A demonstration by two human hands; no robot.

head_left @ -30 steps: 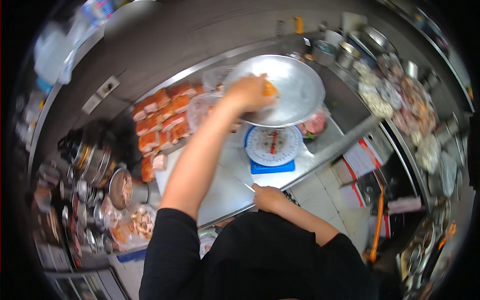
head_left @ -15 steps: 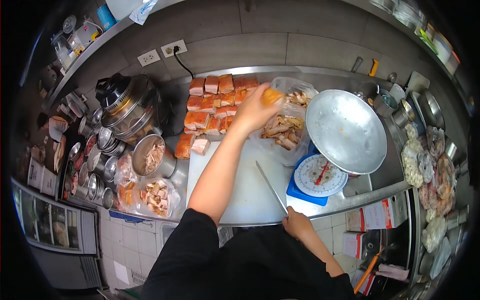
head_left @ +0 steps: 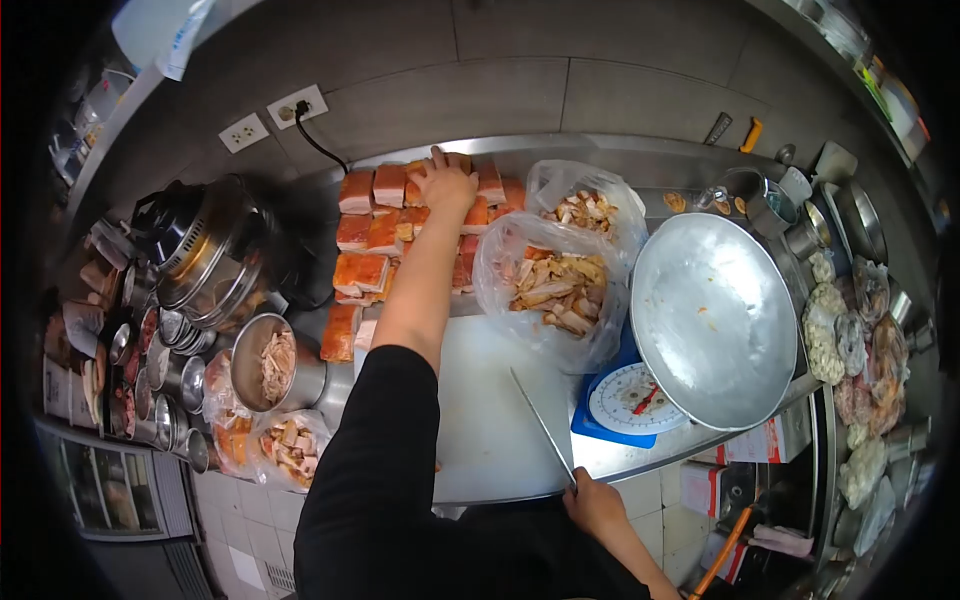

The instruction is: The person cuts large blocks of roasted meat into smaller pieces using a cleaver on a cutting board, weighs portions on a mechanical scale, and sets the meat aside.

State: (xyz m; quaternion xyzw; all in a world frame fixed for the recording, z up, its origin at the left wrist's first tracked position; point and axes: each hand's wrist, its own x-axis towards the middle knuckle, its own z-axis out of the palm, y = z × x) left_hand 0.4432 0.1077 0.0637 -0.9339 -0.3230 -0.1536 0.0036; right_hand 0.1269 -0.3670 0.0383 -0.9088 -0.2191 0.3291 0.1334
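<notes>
My left hand (head_left: pixel 442 183) reaches to the back rows of roast pork blocks (head_left: pixel 360 270), its fingers spread over the brown skin of a block. Whether it grips that block cannot be seen. My right hand (head_left: pixel 597 503) is closed around the handle of a knife (head_left: pixel 540 420), whose blade points up and left over the white cutting board (head_left: pixel 480 400). Beyond the board, one open plastic bag (head_left: pixel 500 265) holds sliced meat (head_left: pixel 560 285). Behind it, another plastic bag (head_left: pixel 625 205) holds chopped meat (head_left: pixel 585 212).
A blue dial scale (head_left: pixel 635 398) with a wide metal pan (head_left: pixel 715 320) stands right of the board. To the left are a steel pot (head_left: pixel 245 360) of shredded meat, a bag of pork chunks (head_left: pixel 295 445) and a glass-bowled cooker (head_left: pixel 205 260). Metal containers (head_left: pixel 808 232) line the right.
My left hand has moved left from the bags to the pork blocks, without the orange-brown piece it held. Another such piece now lies beyond the pan. The view has shifted; the knife stays in my right hand.
</notes>
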